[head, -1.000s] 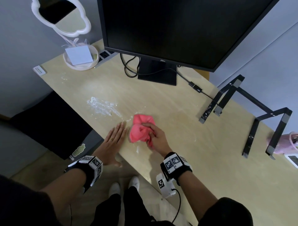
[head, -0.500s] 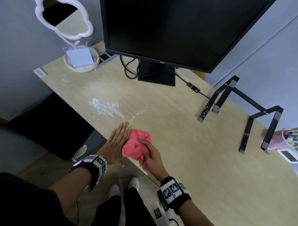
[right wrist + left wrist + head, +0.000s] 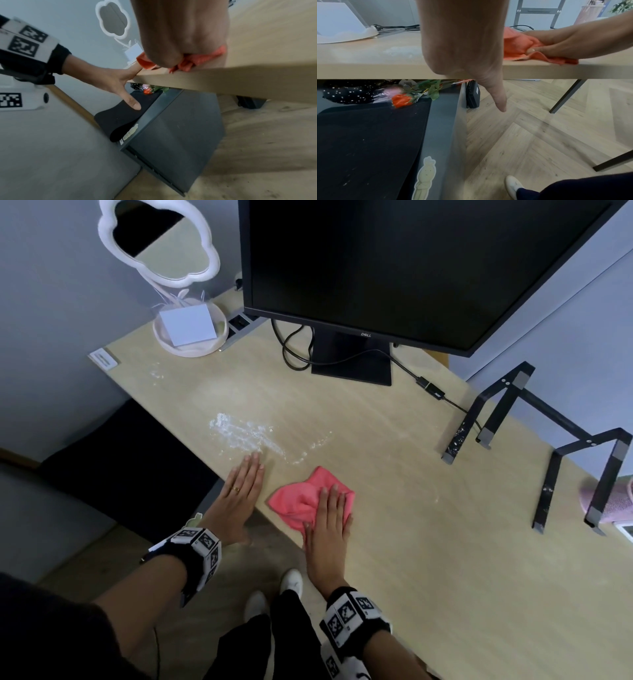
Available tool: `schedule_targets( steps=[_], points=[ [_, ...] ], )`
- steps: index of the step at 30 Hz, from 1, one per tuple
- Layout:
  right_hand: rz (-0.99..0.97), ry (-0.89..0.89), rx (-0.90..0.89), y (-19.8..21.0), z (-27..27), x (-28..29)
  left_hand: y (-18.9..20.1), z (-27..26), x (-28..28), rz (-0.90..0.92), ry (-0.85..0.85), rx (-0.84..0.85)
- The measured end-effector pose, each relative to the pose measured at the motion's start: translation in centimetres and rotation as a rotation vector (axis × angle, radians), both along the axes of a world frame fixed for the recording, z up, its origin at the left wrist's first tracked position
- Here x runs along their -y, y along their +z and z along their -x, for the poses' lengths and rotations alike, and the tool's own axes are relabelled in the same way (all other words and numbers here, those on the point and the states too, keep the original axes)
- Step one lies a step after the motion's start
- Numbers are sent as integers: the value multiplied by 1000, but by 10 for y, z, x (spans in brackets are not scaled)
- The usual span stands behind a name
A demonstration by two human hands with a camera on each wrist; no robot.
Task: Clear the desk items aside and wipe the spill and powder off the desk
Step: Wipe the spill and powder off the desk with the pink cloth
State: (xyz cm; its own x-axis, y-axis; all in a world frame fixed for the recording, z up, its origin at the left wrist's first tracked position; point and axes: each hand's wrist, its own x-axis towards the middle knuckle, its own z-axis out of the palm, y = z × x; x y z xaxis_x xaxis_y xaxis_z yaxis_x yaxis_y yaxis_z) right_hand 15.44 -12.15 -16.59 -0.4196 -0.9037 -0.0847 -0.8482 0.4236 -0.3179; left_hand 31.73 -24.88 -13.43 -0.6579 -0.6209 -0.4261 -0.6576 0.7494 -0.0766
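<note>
White powder point(image 3: 243, 433) is smeared across the wooden desk point(image 3: 428, 525), with thin trails running right of it. A crumpled pink cloth point(image 3: 298, 501) lies near the desk's front edge. My right hand point(image 3: 330, 508) presses flat on the cloth with straight fingers. My left hand point(image 3: 245, 484) rests flat on the desk just left of the cloth, fingertips at the powder's near rim. In the left wrist view the left hand point(image 3: 462, 40) has its thumb hanging below the desk edge, and the cloth point(image 3: 517, 47) sits under the right hand point(image 3: 573, 40). The right wrist view shows the cloth point(image 3: 202, 58) bunched at the edge.
A black monitor point(image 3: 394, 268) stands at the back, its cable running right. A cloud-shaped mirror point(image 3: 161, 244) on a round base point(image 3: 185, 350) sits back left beside a power strip point(image 3: 239, 323). A black laptop stand point(image 3: 548, 422) and pink cup point(image 3: 616, 501) are right. A dark cabinet point(image 3: 120, 457) stands below.
My right hand drew the cloth back toward the front edge, then shifted right and flattened on it. The left hand stayed by the desk edge.
</note>
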Motion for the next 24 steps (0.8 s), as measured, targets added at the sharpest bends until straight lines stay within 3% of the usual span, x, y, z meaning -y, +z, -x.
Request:
schedule_targets(
  steps=[8, 17, 24],
  points=[
    [25, -187, 45, 1, 3, 49, -4, 1, 3, -58, 3, -34],
    [129, -328, 168, 7, 50, 111, 0, 3, 3, -61, 21, -85],
    [246, -167, 303, 5, 94, 146, 2, 1, 6, -98, 27, -108]
  ],
)
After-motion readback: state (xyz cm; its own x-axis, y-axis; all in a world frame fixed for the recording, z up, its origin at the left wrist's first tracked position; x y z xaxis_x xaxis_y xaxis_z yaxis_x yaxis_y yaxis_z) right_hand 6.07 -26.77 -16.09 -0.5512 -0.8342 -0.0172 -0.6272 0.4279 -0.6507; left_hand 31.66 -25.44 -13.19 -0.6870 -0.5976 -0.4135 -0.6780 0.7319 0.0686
